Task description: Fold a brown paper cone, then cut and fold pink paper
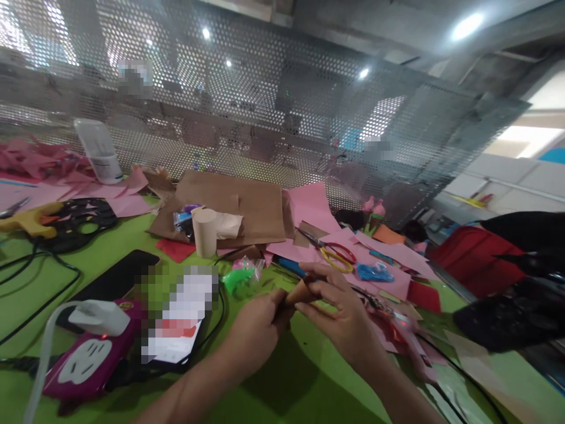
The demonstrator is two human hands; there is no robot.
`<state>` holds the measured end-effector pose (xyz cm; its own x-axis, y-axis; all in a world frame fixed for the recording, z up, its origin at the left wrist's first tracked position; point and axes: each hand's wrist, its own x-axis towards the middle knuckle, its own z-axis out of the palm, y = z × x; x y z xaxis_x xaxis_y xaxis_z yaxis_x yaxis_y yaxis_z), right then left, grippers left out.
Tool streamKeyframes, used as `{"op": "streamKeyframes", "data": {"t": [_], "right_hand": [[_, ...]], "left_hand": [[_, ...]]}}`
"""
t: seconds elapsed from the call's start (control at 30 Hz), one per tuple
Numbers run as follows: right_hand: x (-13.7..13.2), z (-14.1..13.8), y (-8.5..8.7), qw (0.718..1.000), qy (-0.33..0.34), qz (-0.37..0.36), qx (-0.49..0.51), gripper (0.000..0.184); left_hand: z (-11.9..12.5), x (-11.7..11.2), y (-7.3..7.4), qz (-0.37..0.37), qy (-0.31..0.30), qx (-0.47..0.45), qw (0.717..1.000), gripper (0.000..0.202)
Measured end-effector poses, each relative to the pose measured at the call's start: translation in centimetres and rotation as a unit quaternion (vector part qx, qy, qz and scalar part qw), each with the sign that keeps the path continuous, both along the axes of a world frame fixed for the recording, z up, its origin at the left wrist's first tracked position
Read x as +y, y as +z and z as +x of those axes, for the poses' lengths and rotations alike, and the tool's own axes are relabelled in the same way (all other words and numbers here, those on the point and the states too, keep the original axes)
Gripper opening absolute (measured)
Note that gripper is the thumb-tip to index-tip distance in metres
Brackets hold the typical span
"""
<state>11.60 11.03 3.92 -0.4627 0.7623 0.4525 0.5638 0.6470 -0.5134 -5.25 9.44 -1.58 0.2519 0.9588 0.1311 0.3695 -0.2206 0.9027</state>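
Both of my hands meet over the green table, holding a small piece of brown paper [299,293] that looks folded or rolled. My left hand [256,324] is closed, pinching the near end between thumb and fingers. At the other end, the fingers of my right hand [338,312] curl around the piece, with the thumb beneath. Fingers hide part of it. Just beyond my hands are a bright green bundle in clear plastic [238,280] and scissors with red and yellow handles [338,254].
A pink glue gun [412,347] with a cord lies at right. To the left are a phone with a lit screen [183,318], a purple power strip [95,359] and a dark phone [117,277]. Behind stand a cardboard tube [205,235], brown paper [260,206] and a perforated metal screen [247,106].
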Motion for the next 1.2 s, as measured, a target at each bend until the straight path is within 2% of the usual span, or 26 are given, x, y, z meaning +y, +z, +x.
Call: {"op": "streamKeyframes", "data": {"t": [0.2,0.37,0.5,0.6,0.67,0.8,0.93,1.0,1.07,1.2], "right_hand": [[0.8,0.6,-0.5,0.999,0.003,-0.022,0.038,0.004],[1.2,1.0,-0.6,0.993,-0.019,-0.077,0.089,0.015],[2.2,1.0,-0.6,0.971,-0.067,-0.162,0.162,0.022],[3.1,0.2,-0.7,0.954,-0.072,-0.240,0.163,0.028],[3.5,-0.7,-0.9,0.952,-0.070,-0.262,0.140,0.031],[4.5,-2.3,-1.1,0.975,-0.046,-0.215,0.026,0.033],[7.0,-1.8,0.1,0.986,-0.045,-0.149,-0.066,0.023],[9.3,-0.6,1.2,0.985,-0.085,-0.119,-0.094,0.026],[12.1,1.0,2.2,0.978,-0.139,-0.102,-0.116,0.021],[18.2,4.8,3.4,0.951,-0.259,-0.082,-0.151,0.018]], "left_hand": [[0.2,-0.2,0.7,0.009,0.001,0.094,0.996,0.022],[0.6,-0.9,1.0,0.014,-0.015,0.166,0.986,0.032],[1.0,-1.7,1.0,0.055,-0.036,0.201,0.977,0.039],[1.3,-2.2,1.0,0.085,-0.059,0.205,0.973,0.040],[1.5,-2.4,1.1,0.101,-0.078,0.209,0.970,0.039],[1.9,-2.7,1.1,0.115,-0.116,0.225,0.960,0.034],[2.2,-2.8,1.0,0.115,-0.138,0.242,0.953,0.027],[2.4,-2.7,0.9,0.111,-0.145,0.257,0.949,0.025],[2.7,-2.5,1.0,0.103,-0.148,0.277,0.944,0.026],[3.6,-1.9,0.8,0.068,-0.161,0.326,0.929,0.028]]}}
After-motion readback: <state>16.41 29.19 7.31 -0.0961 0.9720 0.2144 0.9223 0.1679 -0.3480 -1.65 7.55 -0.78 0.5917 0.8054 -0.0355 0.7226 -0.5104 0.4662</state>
